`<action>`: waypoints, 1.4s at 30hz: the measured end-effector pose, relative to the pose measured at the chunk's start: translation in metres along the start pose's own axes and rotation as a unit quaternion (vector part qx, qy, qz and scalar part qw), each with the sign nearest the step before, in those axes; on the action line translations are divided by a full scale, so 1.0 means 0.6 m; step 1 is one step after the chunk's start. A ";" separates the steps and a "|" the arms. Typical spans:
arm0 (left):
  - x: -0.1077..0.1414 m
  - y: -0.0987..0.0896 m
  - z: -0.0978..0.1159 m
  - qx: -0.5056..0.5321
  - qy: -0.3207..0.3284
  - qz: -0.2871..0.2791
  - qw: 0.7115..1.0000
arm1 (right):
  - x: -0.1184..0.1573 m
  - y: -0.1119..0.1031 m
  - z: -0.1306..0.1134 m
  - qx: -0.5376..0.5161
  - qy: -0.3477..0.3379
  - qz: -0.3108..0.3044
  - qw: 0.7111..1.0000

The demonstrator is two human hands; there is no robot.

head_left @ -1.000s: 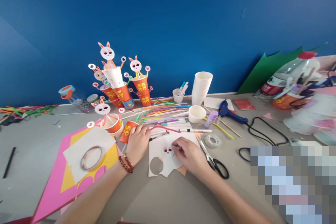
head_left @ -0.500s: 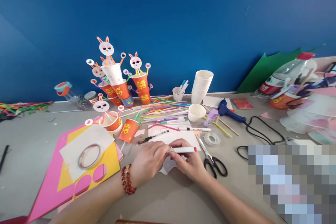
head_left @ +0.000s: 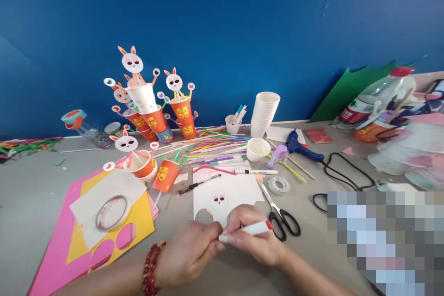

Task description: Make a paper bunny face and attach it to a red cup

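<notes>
My right hand [head_left: 253, 236] is closed round a white marker [head_left: 258, 228] with a red end. My left hand [head_left: 190, 247], with a red bead bracelet on its wrist, pinches at the marker's other end, where a bit of red shows between the fingers. Both hands meet in front of the white paper [head_left: 204, 189]. On that paper lies a round white rabbit face [head_left: 219, 200] with dark eyes and pink markings. The paper has a round hole near its lower left. Black-handled scissors [head_left: 284, 222] lie just right of my right hand.
Rabbit-faced paper cups [head_left: 162, 176] stand at the left, near pink and yellow sheets [head_left: 74, 240] and a tape roll [head_left: 111, 212]. Beyond the paper lie pens and coloured sticks. White cups [head_left: 264, 113], a glue stick [head_left: 276, 156], clear tape [head_left: 278, 185] and a corded blue glue gun [head_left: 305, 150] sit rightward.
Both hands have come down closer to me with the marker, which now tilts more. The round rabbit face on the paper has come into sight. The view has shifted slightly.
</notes>
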State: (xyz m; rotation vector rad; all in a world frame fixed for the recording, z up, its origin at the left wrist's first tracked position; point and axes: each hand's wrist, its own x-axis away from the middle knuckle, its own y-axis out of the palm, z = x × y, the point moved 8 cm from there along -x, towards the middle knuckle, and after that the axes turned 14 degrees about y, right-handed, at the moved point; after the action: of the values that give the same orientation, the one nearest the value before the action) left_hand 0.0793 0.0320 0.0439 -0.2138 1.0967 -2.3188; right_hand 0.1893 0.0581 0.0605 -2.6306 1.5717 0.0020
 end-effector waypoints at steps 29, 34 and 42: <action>0.009 -0.009 -0.052 -0.266 0.075 0.100 0.956 | -0.050 -0.042 0.095 0.088 0.107 0.123 0.983; 0.010 -0.004 -0.063 -0.251 0.075 0.082 0.962 | -0.051 -0.042 0.104 0.120 0.092 0.148 0.977; 0.009 -0.002 -0.064 -0.252 0.070 0.074 0.963 | -0.052 -0.039 0.105 0.131 0.110 0.144 0.975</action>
State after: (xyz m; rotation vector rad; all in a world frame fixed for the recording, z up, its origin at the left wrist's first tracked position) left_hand 0.0600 0.0554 0.0193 -0.1520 1.7027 -1.9106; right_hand 0.1976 0.1005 0.0006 -2.2464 1.8608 -0.4606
